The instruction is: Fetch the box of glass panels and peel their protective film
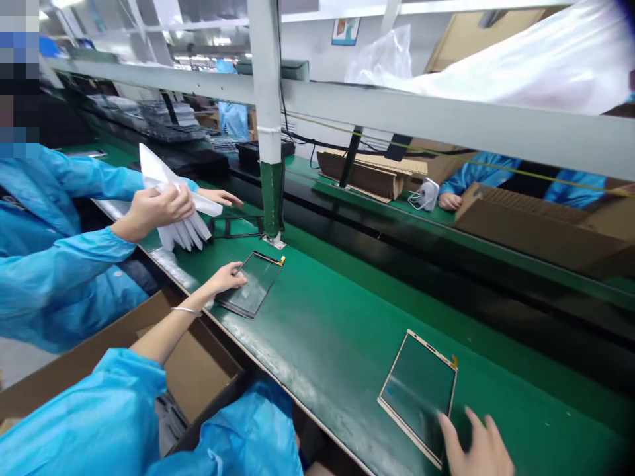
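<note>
My left hand (227,279) grips the left edge of a black-framed glass touch panel (255,284), thumb and fingers closed on it. A small orange flex tail shows at that panel's far right corner. To the right, a second touch panel (421,390) with a pale gold frame lies on the green bench (317,317), its orange flex tail at the far right corner. My right hand (479,446), slightly blurred, is beside this panel's near right edge. Its fingers are spread and the thumb overlaps the panel's edge; whether it touches is unclear.
At left, a co-worker's hand (161,208) holds white sheets (181,231). A black frame (238,227) lies by the post (270,165). An open cardboard box (198,363) stands below the bench edge. Across the sunken black strip (397,244), another person's hand (450,201) rests near cardboard (536,225).
</note>
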Motion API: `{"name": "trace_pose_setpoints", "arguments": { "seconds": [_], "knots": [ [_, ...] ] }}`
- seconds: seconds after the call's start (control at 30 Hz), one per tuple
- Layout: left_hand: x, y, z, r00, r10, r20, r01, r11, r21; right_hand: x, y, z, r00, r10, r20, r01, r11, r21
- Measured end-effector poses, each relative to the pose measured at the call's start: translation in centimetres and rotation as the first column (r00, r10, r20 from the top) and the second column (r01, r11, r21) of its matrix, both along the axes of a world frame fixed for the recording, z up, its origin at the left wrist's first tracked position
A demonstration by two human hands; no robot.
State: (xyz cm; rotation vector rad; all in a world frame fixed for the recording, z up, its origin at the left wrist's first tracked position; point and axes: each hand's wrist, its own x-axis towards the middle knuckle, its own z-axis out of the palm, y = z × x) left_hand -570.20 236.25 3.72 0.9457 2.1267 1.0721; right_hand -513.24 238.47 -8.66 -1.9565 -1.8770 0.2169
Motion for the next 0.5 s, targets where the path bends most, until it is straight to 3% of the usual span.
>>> {"name": "trace_pose_setpoints", "arguments": {
  "seconds": [0.07, 0.13, 0.23, 0.27, 0.3, 0.33, 0.37, 0.43, 0.47, 0.5],
  "knots": [
    [1.4, 0.2, 0.6, 0.994, 0.004, -0.106, 0.001, 0.999, 0.045, -2.0, 0.9, -0.3, 0.996, -0.028, 0.082, 0.034, 0.997, -0.066],
    [4.6, 0.1, 0.9, 0.987, -0.052, -0.155, 0.066, 0.994, 0.085, -3.9, 1.2, -0.3, 0.989, -0.012, 0.147, 0.029, 0.993, -0.118],
    [12.1, -1.9, -0.2, 0.938, -0.341, -0.053, 0.344, 0.938, 0.045, -5.7, -0.4, 0.4, 0.976, 0.040, 0.213, -0.007, 0.988, -0.152],
    [14.8, -3.2, -1.0, 0.852, -0.518, 0.078, 0.520, 0.854, -0.007, -6.2, -1.4, 0.7, 0.973, 0.066, 0.223, -0.029, 0.986, -0.162],
    [17.2, -4.6, -1.9, 0.633, -0.668, 0.391, 0.744, 0.665, -0.067, -6.7, -2.6, 0.9, 0.969, 0.093, 0.227, -0.055, 0.984, -0.168],
    [19.3, -6.1, -2.8, 0.386, -0.647, 0.658, 0.887, 0.457, -0.071, -7.4, -4.0, 1.0, 0.967, 0.120, 0.225, -0.083, 0.983, -0.167],
    [21.1, -7.5, -3.8, 0.268, -0.530, 0.805, 0.934, 0.348, -0.081, -8.1, -5.5, 1.1, 0.965, 0.146, 0.216, -0.114, 0.981, -0.156],
    [23.6, -9.8, -5.6, 0.235, -0.431, 0.871, 0.942, 0.320, -0.095, -9.8, -8.9, 1.0, 0.963, 0.203, 0.177, -0.185, 0.976, -0.115],
    [24.6, -10.7, -6.3, 0.256, -0.385, 0.887, 0.916, 0.389, -0.096, -10.6, -10.7, 0.8, 0.961, 0.236, 0.145, -0.225, 0.970, -0.088],
    [25.4, -11.4, -6.9, 0.281, -0.338, 0.898, 0.864, 0.496, -0.084, -11.3, -12.3, 0.6, 0.955, 0.278, 0.101, -0.272, 0.960, -0.062]
  ]
}}
